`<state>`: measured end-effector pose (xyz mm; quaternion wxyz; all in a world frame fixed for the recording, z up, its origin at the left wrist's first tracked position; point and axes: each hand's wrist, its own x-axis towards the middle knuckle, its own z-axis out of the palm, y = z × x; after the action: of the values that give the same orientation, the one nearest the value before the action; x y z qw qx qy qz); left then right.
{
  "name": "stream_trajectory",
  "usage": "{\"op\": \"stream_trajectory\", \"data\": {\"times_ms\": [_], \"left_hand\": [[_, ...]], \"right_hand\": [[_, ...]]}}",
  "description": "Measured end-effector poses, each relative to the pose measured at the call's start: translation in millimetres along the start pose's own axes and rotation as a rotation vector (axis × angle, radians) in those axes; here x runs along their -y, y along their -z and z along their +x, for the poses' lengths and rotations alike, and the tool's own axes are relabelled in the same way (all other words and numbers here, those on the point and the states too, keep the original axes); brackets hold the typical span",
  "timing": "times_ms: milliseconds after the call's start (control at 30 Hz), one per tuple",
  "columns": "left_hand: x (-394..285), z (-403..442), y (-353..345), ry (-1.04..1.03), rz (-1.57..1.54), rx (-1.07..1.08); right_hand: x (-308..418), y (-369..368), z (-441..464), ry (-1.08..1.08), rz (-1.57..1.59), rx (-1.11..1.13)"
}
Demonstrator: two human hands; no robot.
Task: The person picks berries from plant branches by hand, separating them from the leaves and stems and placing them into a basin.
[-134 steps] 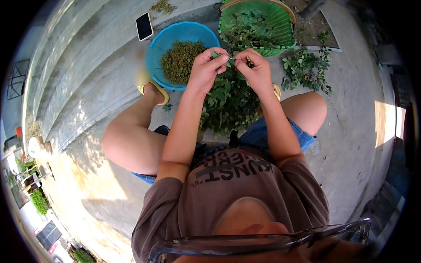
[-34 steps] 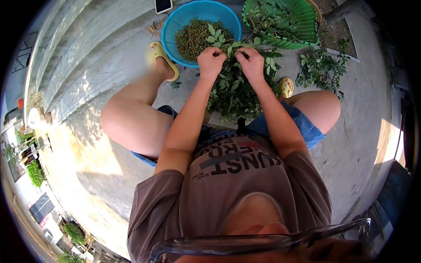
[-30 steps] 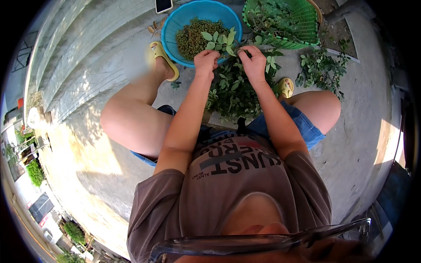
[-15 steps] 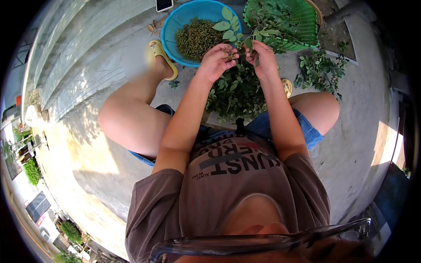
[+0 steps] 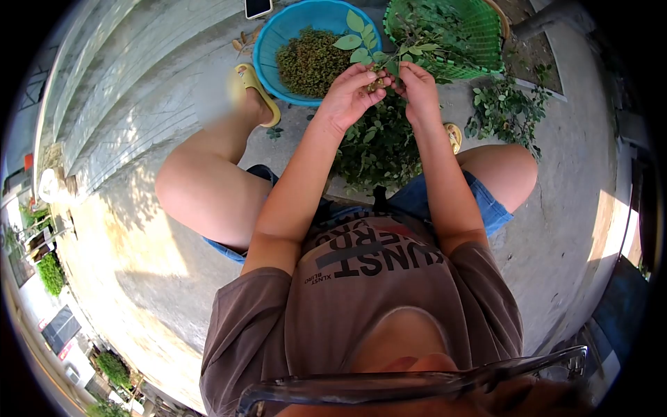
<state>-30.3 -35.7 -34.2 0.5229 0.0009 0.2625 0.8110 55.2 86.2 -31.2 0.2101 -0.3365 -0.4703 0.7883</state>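
Left hand (image 5: 351,96) cups berry-like clusters (image 5: 379,85), right hand (image 5: 419,92) pinches leafy sprig (image 5: 347,42) near blue basin (image 5: 269,43). Sprig likely light, bendy; best held by its stem.

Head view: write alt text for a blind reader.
Close together, a left hand holds small greenish clusters and a right hand a leafy sprig. Beyond them are a blue basin of brownish clusters and a green basket of leafy branches.
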Motion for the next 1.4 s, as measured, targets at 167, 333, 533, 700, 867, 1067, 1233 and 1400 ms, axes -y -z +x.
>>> {"op": "stream_trajectory", "data": {"times_ms": [167, 333, 533, 700, 867, 1067, 1233, 1400], "left_hand": [[0.7, 2.5, -0.2, 0.02, -0.029, -0.092], [3.1, 8.1, 10.0, 0.051, -0.154, -0.09], [5.1, 8.9, 10.5, -0.007, 0.148, -0.227], [10.4, 7.1, 8.2, -0.079, 0.282, -0.283], [16.7, 8.0, 16.8, -0.096, 0.431, -0.283], [33.7, 13.0, 23.6, -0.505, 0.96, -0.389], [9.1, 22.7, 61.1, -0.363, 0.559, -0.5], [-31.0, 49.6, 93.6, -0.486, 1.383, -0.632]], "right_hand": [[-5.8, 0.3, 1.5, 0.112, -0.094, 0.033], [-13.1, 3.4, 5.4, 0.198, -0.139, 0.078], [-21.2, 9.5, 6.8, 0.17, -0.146, 0.034], [-27.7, 15.0, 2.2, 0.114, -0.153, 0.006], [-38.0, 21.7, 2.4, 0.057, -0.188, -0.034], [-41.1, 22.3, -2.9, 0.108, -0.139, -0.068], [-43.6, 24.4, -1.4, 0.105, -0.109, -0.077], [-60.9, 33.2, 4.1, 0.223, -0.15, 0.052]]}}
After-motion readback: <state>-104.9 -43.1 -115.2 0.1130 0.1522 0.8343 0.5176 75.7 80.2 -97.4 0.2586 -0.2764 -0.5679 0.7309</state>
